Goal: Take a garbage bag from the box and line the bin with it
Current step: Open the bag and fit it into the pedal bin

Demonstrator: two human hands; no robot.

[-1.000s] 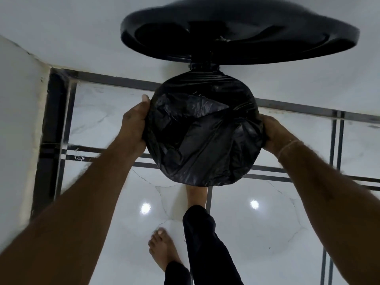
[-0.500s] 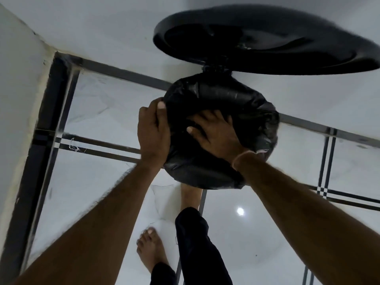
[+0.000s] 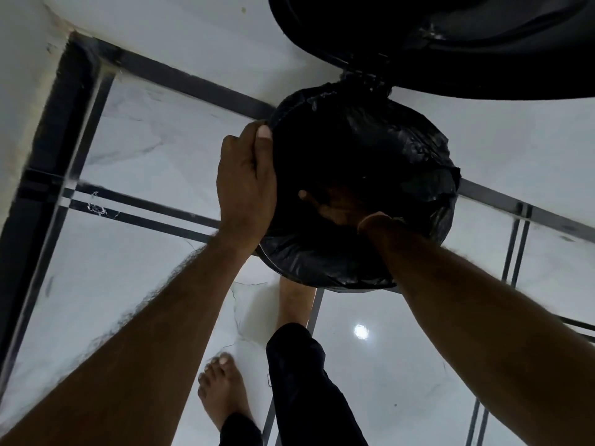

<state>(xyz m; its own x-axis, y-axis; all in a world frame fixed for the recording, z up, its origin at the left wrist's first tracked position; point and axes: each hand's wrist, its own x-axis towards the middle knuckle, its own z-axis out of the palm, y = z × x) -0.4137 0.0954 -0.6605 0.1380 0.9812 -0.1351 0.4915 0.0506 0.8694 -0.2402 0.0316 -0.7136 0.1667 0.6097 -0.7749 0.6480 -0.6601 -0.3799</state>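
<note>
A black garbage bag (image 3: pixel 418 149) is draped over the rim of a round black bin (image 3: pixel 322 280), whose lid (image 3: pixel 483 43) stands raised behind it. My left hand (image 3: pixel 246 185) grips the bag's edge at the bin's left rim, thumb on top. My right hand (image 3: pixel 338 207) reaches down inside the bag's dark opening with its fingers stretched out against the plastic. Only the back of that hand and one fingertip show.
White marble floor with dark inlay strips (image 3: pixel 145 214) lies all round. A white wall (image 3: pixel 19 91) runs along the left. One bare foot (image 3: pixel 294 304) is tucked under the bin's front edge, and the other foot (image 3: pixel 222 387) stands behind it.
My right hand went from the bin's right side onto the bag and then down into its opening. My left hand stayed on the left rim. The view has moved closer.
</note>
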